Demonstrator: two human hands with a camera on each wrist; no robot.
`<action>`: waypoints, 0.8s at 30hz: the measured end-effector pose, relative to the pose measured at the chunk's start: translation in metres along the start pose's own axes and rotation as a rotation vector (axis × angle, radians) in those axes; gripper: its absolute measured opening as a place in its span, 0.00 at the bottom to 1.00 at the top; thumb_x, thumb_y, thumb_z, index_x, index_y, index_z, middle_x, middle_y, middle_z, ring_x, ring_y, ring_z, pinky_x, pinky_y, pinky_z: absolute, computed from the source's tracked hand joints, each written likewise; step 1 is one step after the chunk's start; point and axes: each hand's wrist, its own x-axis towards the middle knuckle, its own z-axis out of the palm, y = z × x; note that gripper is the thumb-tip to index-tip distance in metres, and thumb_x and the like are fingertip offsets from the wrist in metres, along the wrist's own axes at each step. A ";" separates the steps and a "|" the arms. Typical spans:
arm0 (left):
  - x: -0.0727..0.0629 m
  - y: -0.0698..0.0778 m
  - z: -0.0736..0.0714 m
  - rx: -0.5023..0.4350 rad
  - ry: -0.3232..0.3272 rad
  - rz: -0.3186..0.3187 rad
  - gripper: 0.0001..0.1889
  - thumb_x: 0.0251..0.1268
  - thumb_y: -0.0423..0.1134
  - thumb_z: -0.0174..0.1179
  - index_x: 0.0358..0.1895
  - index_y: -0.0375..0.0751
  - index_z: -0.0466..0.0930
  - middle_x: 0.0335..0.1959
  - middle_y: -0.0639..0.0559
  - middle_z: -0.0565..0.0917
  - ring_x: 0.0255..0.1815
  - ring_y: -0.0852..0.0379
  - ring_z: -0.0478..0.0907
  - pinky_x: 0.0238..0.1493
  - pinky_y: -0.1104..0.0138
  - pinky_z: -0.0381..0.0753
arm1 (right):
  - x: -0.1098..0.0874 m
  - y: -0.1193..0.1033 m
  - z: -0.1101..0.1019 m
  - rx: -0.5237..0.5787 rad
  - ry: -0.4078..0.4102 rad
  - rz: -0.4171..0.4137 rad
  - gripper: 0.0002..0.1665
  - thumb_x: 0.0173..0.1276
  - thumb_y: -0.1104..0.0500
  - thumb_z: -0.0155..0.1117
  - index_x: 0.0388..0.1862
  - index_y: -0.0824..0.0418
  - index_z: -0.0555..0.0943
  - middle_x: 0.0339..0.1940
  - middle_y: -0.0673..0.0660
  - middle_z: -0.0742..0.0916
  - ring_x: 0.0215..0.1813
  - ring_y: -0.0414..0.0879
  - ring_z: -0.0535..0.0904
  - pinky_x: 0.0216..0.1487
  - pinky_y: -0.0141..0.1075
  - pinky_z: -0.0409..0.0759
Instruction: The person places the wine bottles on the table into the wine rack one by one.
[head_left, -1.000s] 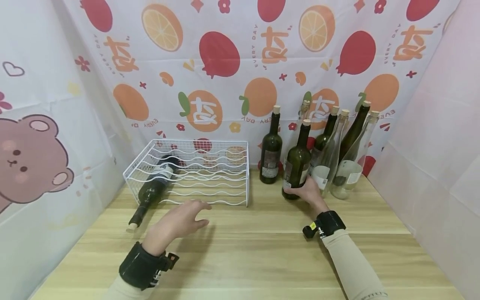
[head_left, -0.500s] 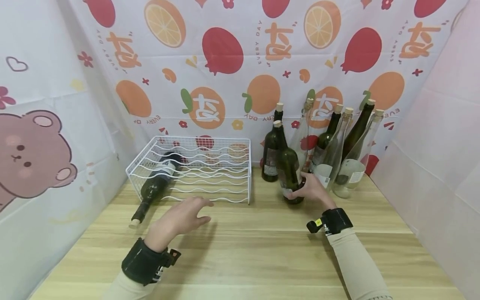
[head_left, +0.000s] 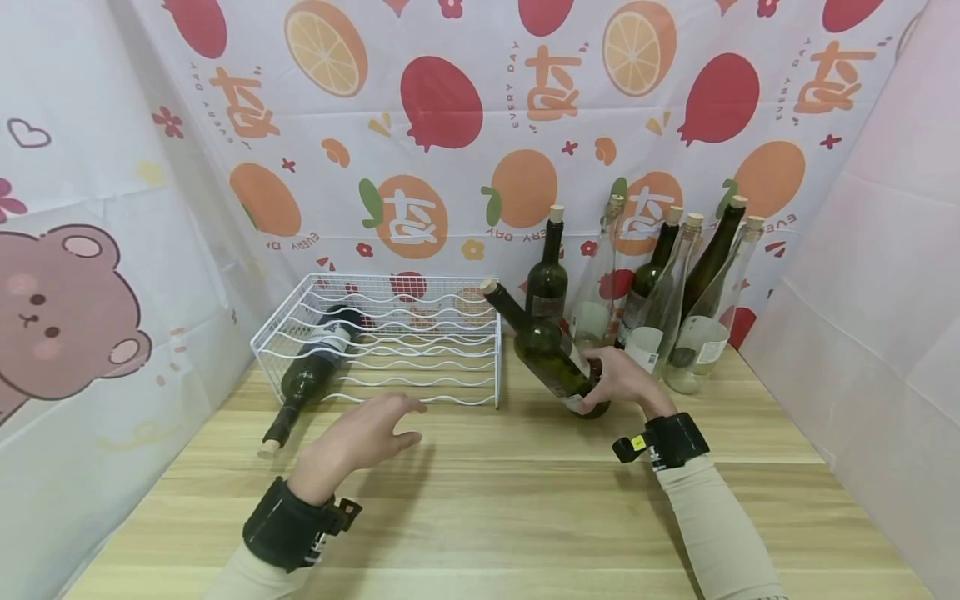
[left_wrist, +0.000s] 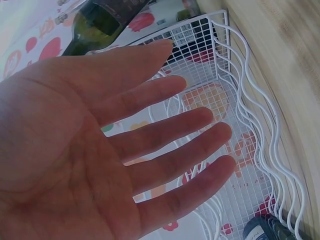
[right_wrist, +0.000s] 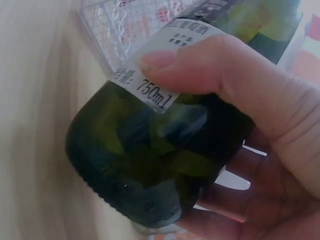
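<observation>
My right hand grips a dark green corked wine bottle near its base. The bottle leans to the left, its neck pointing at the right end of the white wire wine rack. In the right wrist view the thumb lies across the label of the wine bottle, and the fingers pass behind the glass. My left hand hovers in front of the rack, holding nothing. Its fingers look spread and nearly straight in the left wrist view. Another wine bottle lies in the rack's left end, neck toward me.
A dark bottle stands behind the held one. To its right are several corked bottles, among them clear glass ones and a dark green one. A printed curtain hangs behind the wooden table.
The wine bottle in my right hand has gone from upright to tilted, its neck swinging left and down toward the rack. My left hand has stayed almost still.
</observation>
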 end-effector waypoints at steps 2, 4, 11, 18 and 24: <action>0.000 0.000 -0.001 -0.002 0.006 0.008 0.20 0.65 0.36 0.70 0.58 0.33 0.83 0.56 0.38 0.87 0.58 0.38 0.84 0.60 0.46 0.81 | -0.001 -0.005 0.000 -0.017 -0.010 -0.020 0.60 0.43 0.55 0.88 0.74 0.72 0.70 0.71 0.72 0.77 0.66 0.67 0.78 0.61 0.56 0.81; -0.001 0.001 -0.002 -0.004 0.013 0.010 0.20 0.66 0.36 0.69 0.59 0.32 0.82 0.56 0.38 0.87 0.58 0.38 0.84 0.61 0.47 0.81 | -0.003 -0.010 -0.001 -0.038 -0.026 -0.036 0.58 0.42 0.55 0.88 0.73 0.71 0.72 0.69 0.71 0.80 0.63 0.64 0.80 0.58 0.54 0.82; -0.002 -0.001 -0.007 -0.030 0.081 -0.003 0.33 0.67 0.37 0.69 0.72 0.29 0.69 0.62 0.32 0.82 0.58 0.36 0.84 0.59 0.45 0.82 | -0.006 -0.029 -0.001 -0.162 -0.097 -0.048 0.57 0.40 0.58 0.87 0.72 0.66 0.75 0.69 0.67 0.81 0.62 0.61 0.81 0.55 0.49 0.83; 0.004 -0.002 -0.005 -0.128 0.223 -0.009 0.55 0.62 0.40 0.73 0.85 0.41 0.43 0.78 0.29 0.65 0.74 0.31 0.69 0.71 0.40 0.71 | -0.006 -0.038 0.007 -0.328 -0.099 -0.079 0.53 0.33 0.57 0.88 0.66 0.58 0.82 0.57 0.59 0.88 0.45 0.48 0.82 0.44 0.39 0.80; 0.010 0.002 0.001 -0.063 0.343 0.074 0.54 0.56 0.43 0.78 0.83 0.47 0.53 0.71 0.35 0.74 0.68 0.34 0.74 0.67 0.40 0.75 | -0.003 -0.042 0.017 -0.310 -0.127 -0.065 0.48 0.32 0.60 0.87 0.62 0.53 0.85 0.50 0.53 0.89 0.43 0.44 0.80 0.43 0.38 0.80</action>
